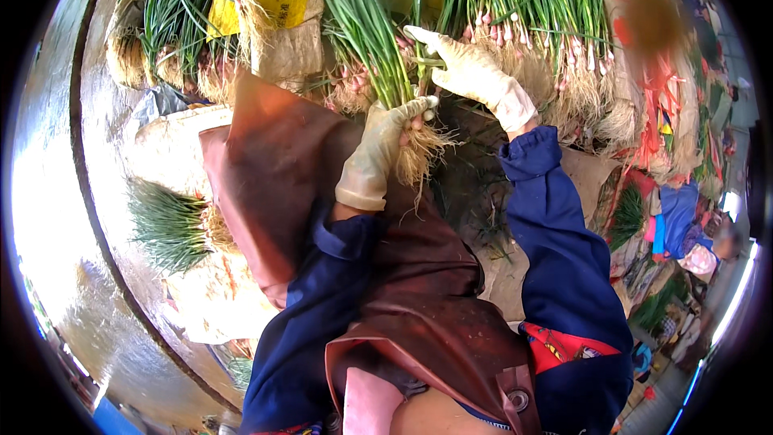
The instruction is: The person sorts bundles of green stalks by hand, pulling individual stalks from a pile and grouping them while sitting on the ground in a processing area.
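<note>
My left hand, in a pale rubber glove, is closed around a bunch of spring onions. Their green leaves point away from me, while small pinkish-white bulbs and stringy roots hang out at the right of the fist. My right hand, gloved the same way, is just right of the bunch. Its forefinger stretches toward the leaves and its thumb sits apart below. A thin green stalk shows between them; whether they touch it I cannot tell.
More spring onions lie in rows at the far side, with others at far left. A small bunch rests on sacking at left. A brown apron covers my lap. Red plastic strips hang at right, where another person is.
</note>
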The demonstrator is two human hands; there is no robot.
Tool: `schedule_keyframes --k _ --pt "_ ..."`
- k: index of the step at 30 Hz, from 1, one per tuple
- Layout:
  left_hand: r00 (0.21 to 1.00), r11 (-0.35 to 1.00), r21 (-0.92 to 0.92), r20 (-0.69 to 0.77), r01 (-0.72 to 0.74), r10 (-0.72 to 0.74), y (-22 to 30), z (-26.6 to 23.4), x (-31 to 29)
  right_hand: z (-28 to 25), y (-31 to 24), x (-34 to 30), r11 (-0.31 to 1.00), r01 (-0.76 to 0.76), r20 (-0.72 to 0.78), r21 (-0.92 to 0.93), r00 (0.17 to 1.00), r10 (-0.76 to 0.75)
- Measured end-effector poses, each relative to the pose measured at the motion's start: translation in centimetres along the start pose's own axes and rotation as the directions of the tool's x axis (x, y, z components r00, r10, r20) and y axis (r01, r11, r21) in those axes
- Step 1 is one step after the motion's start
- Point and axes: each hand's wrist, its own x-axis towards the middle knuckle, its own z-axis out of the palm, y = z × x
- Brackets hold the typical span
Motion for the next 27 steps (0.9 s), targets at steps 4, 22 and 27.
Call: schedule_keyframes --k 4,22,27 --pt "1.0 0.999 0.048 0.018 0.009 -0.01 0.1 0.2 -0.2 0.1 0.0 0.4 0.988 0.11 0.039 0.11 0.993 -0.115" --pt "0.983 0.987 0.159 0.184 -0.023 -0.007 -1.1 -2.1 -0.7 -6.7 -4.3 2.8 0.908 -0.204 -0.472 0.365 0.8 0.37" --pt "0.97 0.982 -0.178 0.223 -0.058 0.098 -0.4 -2.7 -1.3 -11.4 0.9 -5.9 0.765 0.22 -0.597 0.606 0.761 0.254"
